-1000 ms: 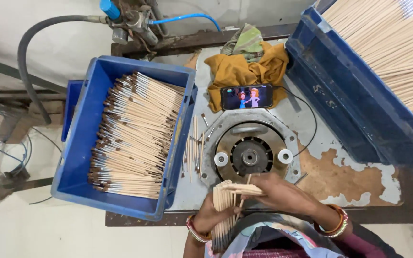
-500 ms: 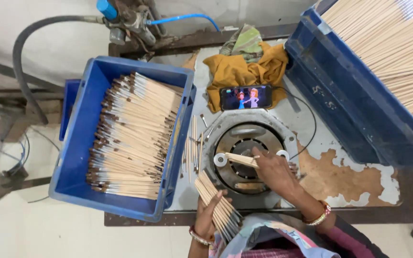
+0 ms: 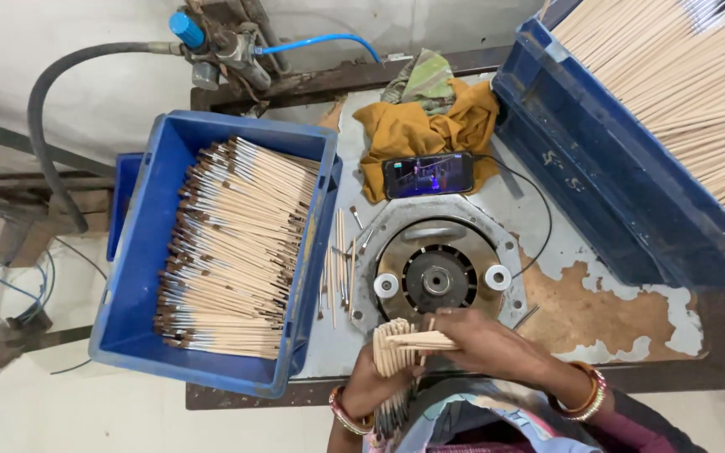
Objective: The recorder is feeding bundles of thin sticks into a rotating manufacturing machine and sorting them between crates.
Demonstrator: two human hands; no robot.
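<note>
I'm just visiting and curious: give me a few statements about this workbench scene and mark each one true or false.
1. The left hand grips a bundle of thin pale wooden sticks. True.
2. The right hand pulls a few sticks crosswise from that bundle. True.
3. The blue plastic crate on the left holds only cloth. False: it is filled with dark-tipped sticks.
4. The phone with a lit screen lies inside that crate. False: it rests against the mustard-yellow cloth, behind the round metal machine plate.
</note>
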